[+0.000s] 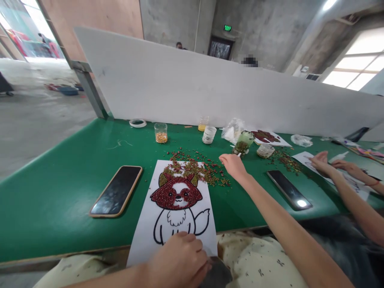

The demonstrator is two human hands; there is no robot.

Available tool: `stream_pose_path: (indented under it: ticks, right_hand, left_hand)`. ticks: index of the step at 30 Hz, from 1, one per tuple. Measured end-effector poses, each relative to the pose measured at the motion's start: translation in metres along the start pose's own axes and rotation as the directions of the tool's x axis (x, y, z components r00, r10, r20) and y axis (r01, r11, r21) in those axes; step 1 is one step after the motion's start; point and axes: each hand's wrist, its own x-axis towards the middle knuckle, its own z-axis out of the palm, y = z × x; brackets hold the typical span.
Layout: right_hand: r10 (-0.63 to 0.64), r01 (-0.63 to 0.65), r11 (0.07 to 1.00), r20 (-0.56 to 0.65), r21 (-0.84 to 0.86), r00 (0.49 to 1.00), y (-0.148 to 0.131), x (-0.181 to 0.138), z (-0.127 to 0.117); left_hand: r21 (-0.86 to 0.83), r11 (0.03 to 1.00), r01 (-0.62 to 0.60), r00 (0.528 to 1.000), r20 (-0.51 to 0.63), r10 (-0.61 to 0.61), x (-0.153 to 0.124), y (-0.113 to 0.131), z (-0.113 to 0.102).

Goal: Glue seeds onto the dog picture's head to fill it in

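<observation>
A sheet of paper [141, 230] lies before me with an outlined fox drawing [177, 196]. Dark red beans cover most of the fox's head, green ones its ears; the body is bare line work. My left hand [183, 256] rests over the sheet's lower edge, fingers curled under and hidden. My right hand [233, 165] is closed beside a green-tinted plastic cup [244, 140] of beans. A small white tip shows by its fingers; what they hold is unclear. Loose green and red beans [213, 174] lie across the sheet's top and the table.
A phone [117, 192] lies left of the sheet, another [289, 190] to the right. Behind stand a cup of orange grains [161, 134], a clear cup [209, 135] and a tape roll [137, 123]. A co-worker's hands [322, 162] are at the right. A white board [180, 84] closes the back.
</observation>
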Motion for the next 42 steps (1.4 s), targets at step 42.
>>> stream_pose_path:
  ticks: [42]
  right_hand:
    - [-0.530,0.536,0.842,-0.084,0.067,0.844,-0.109,-0.097,-0.022]
  left_hand:
    - [-0.972,0.215,0.095,0.788,-0.058,-0.612,0.011,-0.058,-0.029]
